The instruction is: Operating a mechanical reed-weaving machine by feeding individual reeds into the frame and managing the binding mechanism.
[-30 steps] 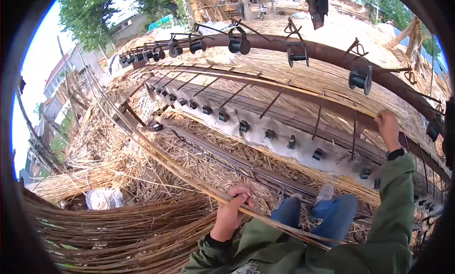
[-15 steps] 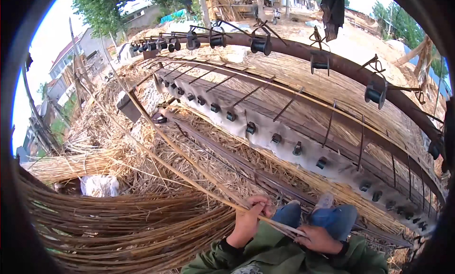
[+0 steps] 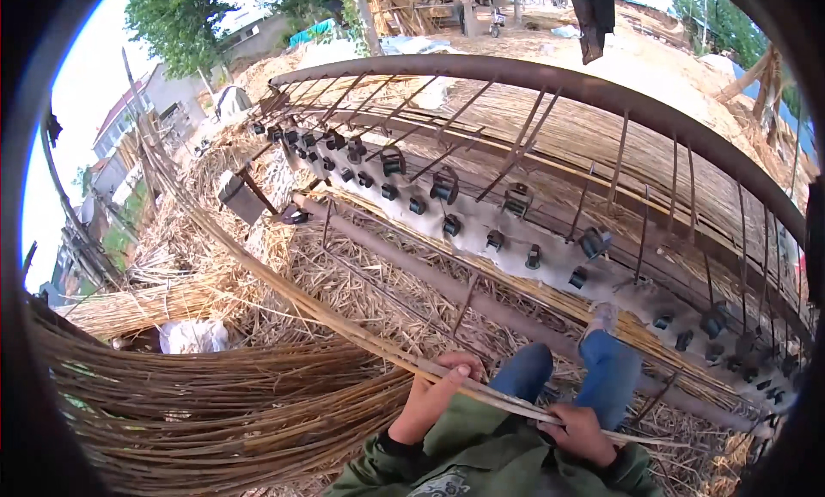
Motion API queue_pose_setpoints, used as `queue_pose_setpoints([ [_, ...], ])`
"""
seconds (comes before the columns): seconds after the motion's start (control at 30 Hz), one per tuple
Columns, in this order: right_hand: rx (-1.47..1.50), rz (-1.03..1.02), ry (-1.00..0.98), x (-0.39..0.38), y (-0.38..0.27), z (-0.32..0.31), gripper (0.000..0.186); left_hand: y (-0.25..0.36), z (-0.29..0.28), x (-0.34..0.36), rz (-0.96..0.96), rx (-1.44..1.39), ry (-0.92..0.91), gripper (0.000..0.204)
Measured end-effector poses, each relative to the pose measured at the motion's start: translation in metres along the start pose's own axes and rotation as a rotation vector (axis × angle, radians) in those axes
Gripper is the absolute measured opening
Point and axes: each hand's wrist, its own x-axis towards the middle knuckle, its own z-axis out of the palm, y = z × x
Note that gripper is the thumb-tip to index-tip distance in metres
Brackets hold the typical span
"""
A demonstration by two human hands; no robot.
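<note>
My left hand [image 3: 430, 394] is closed around a few long pale reed stalks [image 3: 335, 321], which slant from low centre toward the upper left. My right hand [image 3: 574, 426] grips the same stalks farther along, near their ends. Beyond my hands lies a long rusty metal weaving frame [image 3: 541, 74], with a row of black spools [image 3: 451, 225] along a pale strip and thin metal bars above it. A layer of straight reeds [image 3: 567, 119] lies behind the curved upper pipe.
Brown rods [image 3: 189, 394] are piled at lower left, near a white plastic sack [image 3: 193, 334] and a reed bundle [image 3: 137, 299]. A rusty pipe [image 3: 447, 295] runs by my legs [image 3: 610, 372] over loose straw. Trees, buildings and dark cloth [image 3: 593, 16] are behind.
My right hand has dropped from the frame to the stalks in my left hand. The upper pipe's spools and hooks have swung down toward the strip. My right foot has moved slightly forward.
</note>
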Motion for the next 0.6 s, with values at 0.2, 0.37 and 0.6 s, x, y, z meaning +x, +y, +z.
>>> queue_pose_setpoints([
  [0.2, 0.073, 0.011, 0.195, -0.003, 0.009, -0.009, 0.010, -0.005, 0.011, -0.001, -0.065, 0.049, -0.026, 0.014],
  [0.37, 0.155, -0.027, 0.181, 0.002, 0.013, -0.007, 0.007, -0.015, 0.002, -0.003, -0.002, 0.077, -0.079, 0.009],
  [0.6, 0.171, -0.007, 0.190, 0.001, 0.027, -0.008, 0.010, -0.015, 0.012, 0.014, 0.001, 0.158, -0.149, 0.010],
])
